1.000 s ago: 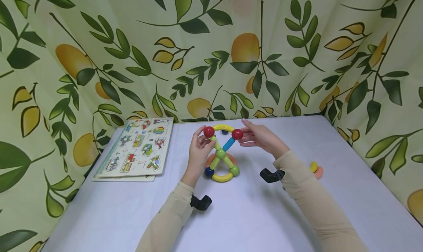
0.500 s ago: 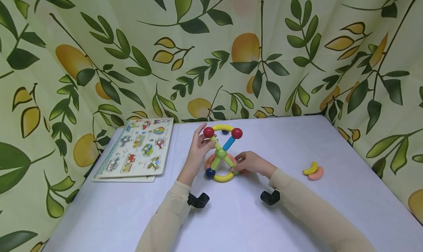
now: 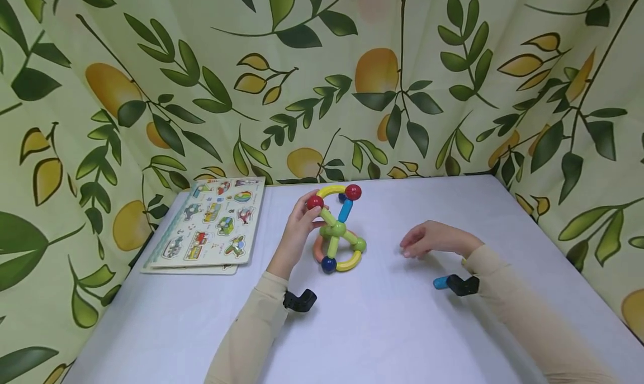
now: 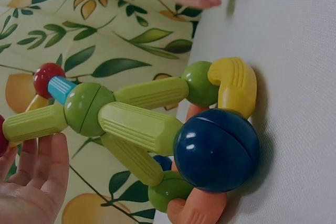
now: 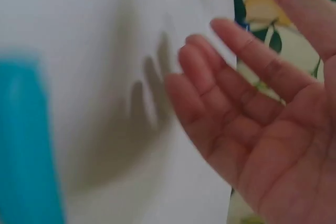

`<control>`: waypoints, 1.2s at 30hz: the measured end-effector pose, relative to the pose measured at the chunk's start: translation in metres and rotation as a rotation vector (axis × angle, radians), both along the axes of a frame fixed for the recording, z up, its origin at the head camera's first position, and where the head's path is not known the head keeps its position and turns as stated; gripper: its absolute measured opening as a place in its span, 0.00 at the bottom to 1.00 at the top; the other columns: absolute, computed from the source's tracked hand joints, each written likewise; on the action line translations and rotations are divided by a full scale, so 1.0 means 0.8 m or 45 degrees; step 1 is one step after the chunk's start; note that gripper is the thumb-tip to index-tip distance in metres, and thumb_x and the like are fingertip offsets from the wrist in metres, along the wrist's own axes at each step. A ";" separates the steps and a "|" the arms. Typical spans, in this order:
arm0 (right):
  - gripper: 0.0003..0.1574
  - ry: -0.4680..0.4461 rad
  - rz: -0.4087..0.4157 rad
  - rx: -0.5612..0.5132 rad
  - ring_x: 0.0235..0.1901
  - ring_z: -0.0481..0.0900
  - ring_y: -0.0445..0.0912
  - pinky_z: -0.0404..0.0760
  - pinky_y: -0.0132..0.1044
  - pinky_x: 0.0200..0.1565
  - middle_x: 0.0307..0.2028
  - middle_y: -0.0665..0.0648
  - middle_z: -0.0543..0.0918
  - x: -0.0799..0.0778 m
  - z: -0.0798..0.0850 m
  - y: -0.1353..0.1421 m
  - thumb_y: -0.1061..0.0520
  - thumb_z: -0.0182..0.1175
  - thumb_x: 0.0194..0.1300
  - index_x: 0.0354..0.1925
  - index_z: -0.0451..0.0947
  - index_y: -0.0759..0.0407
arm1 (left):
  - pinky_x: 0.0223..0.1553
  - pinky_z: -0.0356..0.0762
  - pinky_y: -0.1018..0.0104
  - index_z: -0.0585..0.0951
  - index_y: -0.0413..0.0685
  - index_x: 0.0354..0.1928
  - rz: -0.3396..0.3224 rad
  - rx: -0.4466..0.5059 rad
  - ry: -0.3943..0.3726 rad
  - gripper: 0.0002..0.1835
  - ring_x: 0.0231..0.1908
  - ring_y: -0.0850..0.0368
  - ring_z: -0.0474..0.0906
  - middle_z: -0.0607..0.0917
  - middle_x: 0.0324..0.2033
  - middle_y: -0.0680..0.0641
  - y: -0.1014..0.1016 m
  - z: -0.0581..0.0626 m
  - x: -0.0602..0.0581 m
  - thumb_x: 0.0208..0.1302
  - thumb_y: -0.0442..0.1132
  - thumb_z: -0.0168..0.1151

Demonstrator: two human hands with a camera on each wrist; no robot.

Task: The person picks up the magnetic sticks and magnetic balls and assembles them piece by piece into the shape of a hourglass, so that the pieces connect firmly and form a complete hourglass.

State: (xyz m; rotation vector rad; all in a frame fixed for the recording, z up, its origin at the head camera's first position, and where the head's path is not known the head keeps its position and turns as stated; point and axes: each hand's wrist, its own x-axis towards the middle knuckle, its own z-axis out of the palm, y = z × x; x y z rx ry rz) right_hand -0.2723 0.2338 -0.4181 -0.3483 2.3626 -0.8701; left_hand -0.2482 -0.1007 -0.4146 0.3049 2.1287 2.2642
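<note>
A magnetic stick-and-ball structure (image 3: 338, 229) stands on the table, built around a green centre ball (image 4: 83, 109). Green rods lead down to a dark blue ball (image 4: 216, 149) and green balls, joined by curved yellow and coral pieces. Up top, a yellow arc (image 3: 331, 189) links two red balls (image 3: 353, 192), one on a blue rod. My left hand (image 3: 298, 227) grips the structure by the upper left red ball and its green rod. Off to the right, my right hand (image 3: 436, 240) hovers above the table with nothing in it, fingers loosely bent.
A loose blue rod (image 3: 440, 283) lies beneath my right wrist, large and blurred in the right wrist view. A yellow piece is mostly hidden behind the right sleeve. Two stacked picture puzzle boards (image 3: 208, 227) lie at the back left. A patterned curtain (image 3: 322, 82) hangs behind the table.
My right hand has gone from the upper red ball to the lower green ball, then off to the right. The structure has turned somewhat, its dark blue ball now nearer the front middle.
</note>
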 end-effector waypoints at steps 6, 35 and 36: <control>0.22 -0.050 0.021 -0.037 0.46 0.77 0.47 0.75 0.40 0.50 0.46 0.53 0.86 0.019 0.003 0.063 0.47 0.68 0.63 0.50 0.83 0.58 | 0.59 0.81 0.59 0.66 0.56 0.72 0.016 -0.002 0.001 0.26 0.52 0.56 0.79 0.78 0.56 0.39 -0.001 0.003 0.000 0.73 0.45 0.51; 0.09 0.142 0.104 0.076 0.35 0.71 0.45 0.73 0.35 0.39 0.32 0.52 0.78 0.048 -0.010 -0.007 0.60 0.66 0.63 0.41 0.82 0.62 | 0.59 0.80 0.57 0.66 0.54 0.71 0.036 0.038 -0.036 0.25 0.53 0.56 0.79 0.78 0.57 0.39 0.004 0.003 0.003 0.74 0.43 0.50; 0.10 0.155 0.102 0.074 0.35 0.72 0.45 0.75 0.35 0.39 0.33 0.53 0.80 0.048 -0.009 -0.013 0.59 0.65 0.64 0.43 0.82 0.64 | 0.59 0.80 0.57 0.66 0.54 0.71 0.036 0.037 -0.038 0.25 0.52 0.56 0.79 0.78 0.56 0.39 0.005 0.003 0.003 0.74 0.43 0.50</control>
